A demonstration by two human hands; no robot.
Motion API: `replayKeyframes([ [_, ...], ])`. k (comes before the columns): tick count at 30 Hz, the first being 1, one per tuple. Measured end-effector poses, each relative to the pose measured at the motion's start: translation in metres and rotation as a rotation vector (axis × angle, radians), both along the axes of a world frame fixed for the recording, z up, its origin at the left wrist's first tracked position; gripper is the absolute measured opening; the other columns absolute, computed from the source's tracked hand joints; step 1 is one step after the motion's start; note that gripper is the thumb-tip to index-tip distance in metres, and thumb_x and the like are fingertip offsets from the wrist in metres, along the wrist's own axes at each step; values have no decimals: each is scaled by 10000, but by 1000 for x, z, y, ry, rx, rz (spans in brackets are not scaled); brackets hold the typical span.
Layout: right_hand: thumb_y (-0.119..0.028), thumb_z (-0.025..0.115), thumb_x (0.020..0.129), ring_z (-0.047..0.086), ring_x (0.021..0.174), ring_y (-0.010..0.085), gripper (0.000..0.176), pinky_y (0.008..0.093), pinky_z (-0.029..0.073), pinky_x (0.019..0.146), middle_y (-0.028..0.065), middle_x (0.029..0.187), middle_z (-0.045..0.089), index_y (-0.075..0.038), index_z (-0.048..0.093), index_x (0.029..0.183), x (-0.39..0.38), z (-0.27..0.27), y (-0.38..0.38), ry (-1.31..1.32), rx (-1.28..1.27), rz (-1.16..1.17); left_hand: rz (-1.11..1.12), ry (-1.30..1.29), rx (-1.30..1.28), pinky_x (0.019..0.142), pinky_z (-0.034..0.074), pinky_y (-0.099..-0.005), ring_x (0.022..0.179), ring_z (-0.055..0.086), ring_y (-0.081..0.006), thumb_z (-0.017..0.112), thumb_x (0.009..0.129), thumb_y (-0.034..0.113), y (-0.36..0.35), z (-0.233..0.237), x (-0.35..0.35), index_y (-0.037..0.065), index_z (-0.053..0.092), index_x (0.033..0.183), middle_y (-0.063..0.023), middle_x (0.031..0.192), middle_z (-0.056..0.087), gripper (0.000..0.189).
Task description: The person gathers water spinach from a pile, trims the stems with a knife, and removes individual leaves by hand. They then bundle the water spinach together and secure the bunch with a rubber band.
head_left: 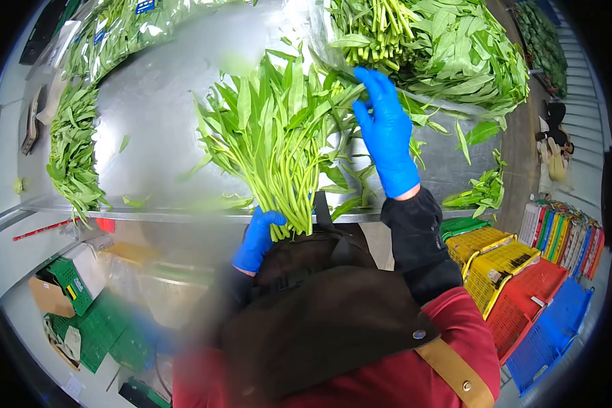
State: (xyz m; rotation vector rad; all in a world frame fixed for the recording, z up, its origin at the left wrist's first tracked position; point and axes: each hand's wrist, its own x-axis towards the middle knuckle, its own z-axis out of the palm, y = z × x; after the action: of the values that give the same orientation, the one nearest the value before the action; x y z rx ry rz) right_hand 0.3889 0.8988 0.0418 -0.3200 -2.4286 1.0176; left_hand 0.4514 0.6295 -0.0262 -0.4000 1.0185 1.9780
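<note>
My left hand (257, 238), in a blue glove, grips the stem ends of a bunch of leafy green stalks (272, 136) at the near edge of the steel table (156, 102). The bunch fans out upward over the table. Gloved in blue too, my right hand (386, 129) reaches forward with fingers extended, resting on the bunch's upper right leaves and touching the big heap of greens (442, 47) at the far right. A black sleeve covers that forearm.
A row of greens (71, 149) lies along the table's left side, with bagged greens (115, 27) behind. A small bundle (483, 190) sits at the right edge. Yellow, red and blue crates (523, 285) stand on the floor right; green crates (95, 319) left.
</note>
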Motion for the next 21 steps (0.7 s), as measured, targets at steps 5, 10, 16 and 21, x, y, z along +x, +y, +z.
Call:
replayKeyframes([
  [5, -280, 579, 811, 627, 736, 280, 195, 377, 493, 655, 109, 829, 647, -171, 673, 943, 38, -15, -47, -465, -299, 214, -10, -66, 46, 894, 473, -379, 990, 592, -294, 547, 565, 39, 5, 13, -6, -29, 432, 1259, -165, 1118, 583, 707],
  [10, -321, 623, 782, 637, 665, 269, 362, 357, 495, 595, 97, 736, 649, -141, 617, 1096, 51, -16, -92, -502, -178, 346, -34, -120, -15, 872, 486, -383, 957, 598, -293, 565, 550, 34, 7, 15, -10, -17, 415, 1272, -159, 1094, 584, 739],
  [16, -255, 627, 788, 596, 580, 197, 448, 311, 474, 554, 69, 692, 608, -101, 538, 1200, 54, -20, -90, -547, -353, 363, -18, -105, -11, 872, 489, -395, 970, 593, -297, 559, 545, 42, 9, 24, -11, -19, 402, 1277, -169, 1116, 569, 751],
  [21, -176, 629, 820, 519, 604, 82, 387, 229, 447, 555, 27, 815, 586, -74, 543, 1184, 75, -24, -76, -275, -756, 17, 28, -130, 113, 910, 466, -438, 1004, 581, -341, 530, 589, 91, 16, 37, -15, -44, 378, 1286, -210, 1166, 539, 726],
])
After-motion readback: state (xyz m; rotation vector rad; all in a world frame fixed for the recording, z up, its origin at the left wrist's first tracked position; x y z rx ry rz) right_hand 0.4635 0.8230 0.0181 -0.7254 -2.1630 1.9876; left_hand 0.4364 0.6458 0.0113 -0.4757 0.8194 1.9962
